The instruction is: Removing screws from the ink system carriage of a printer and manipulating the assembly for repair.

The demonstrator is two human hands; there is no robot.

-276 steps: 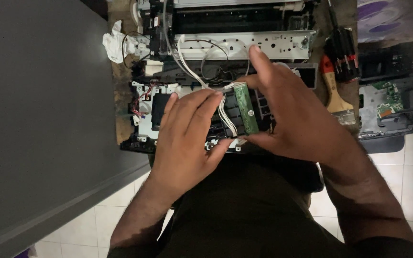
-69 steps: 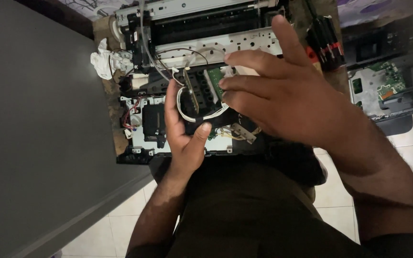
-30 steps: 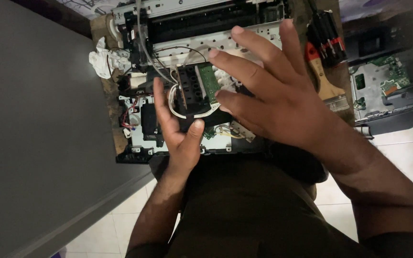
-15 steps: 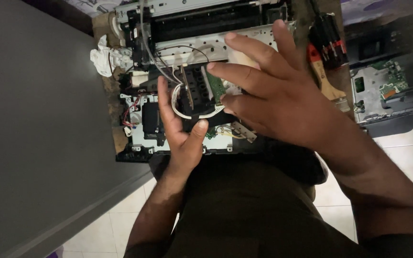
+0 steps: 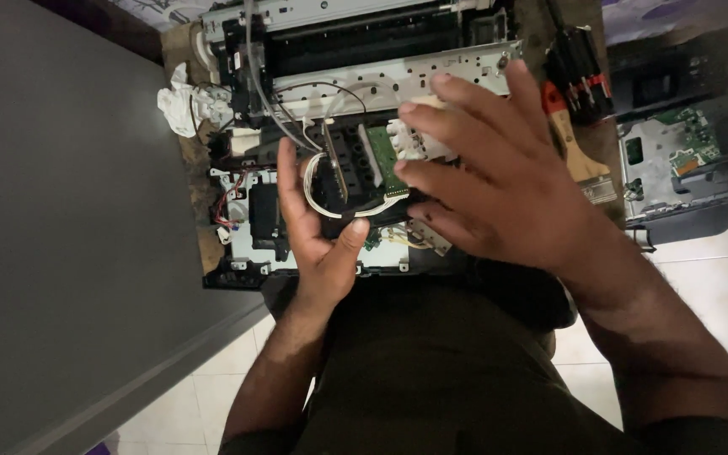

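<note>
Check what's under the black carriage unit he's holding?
Under the black carriage unit lies the opened printer chassis, its red wires showing. The left hand and right hand cover the rest.
</note>
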